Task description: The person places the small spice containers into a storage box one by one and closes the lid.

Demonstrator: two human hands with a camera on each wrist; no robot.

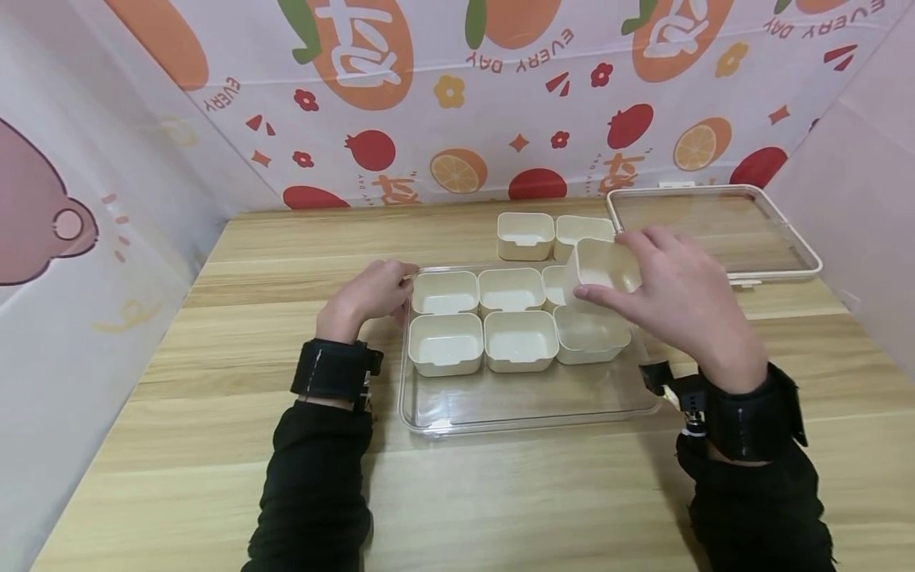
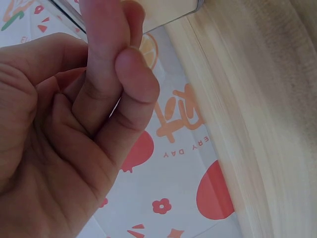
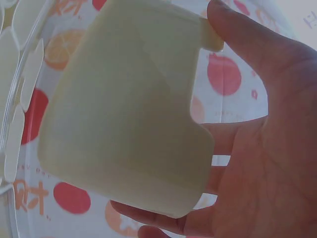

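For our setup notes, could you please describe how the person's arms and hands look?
The left hand and right hand are bare, with no gloves or rings visible. The sleeves are black and slightly wrinkled; wide black wristbands carry small, mostly dark fittings.

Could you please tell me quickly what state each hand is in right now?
Left hand: closed, holding the clear tray at its edge.
Right hand: closed, holding a small cream box.

A fruit-printed white cloth hangs behind a pale wood-grain table.
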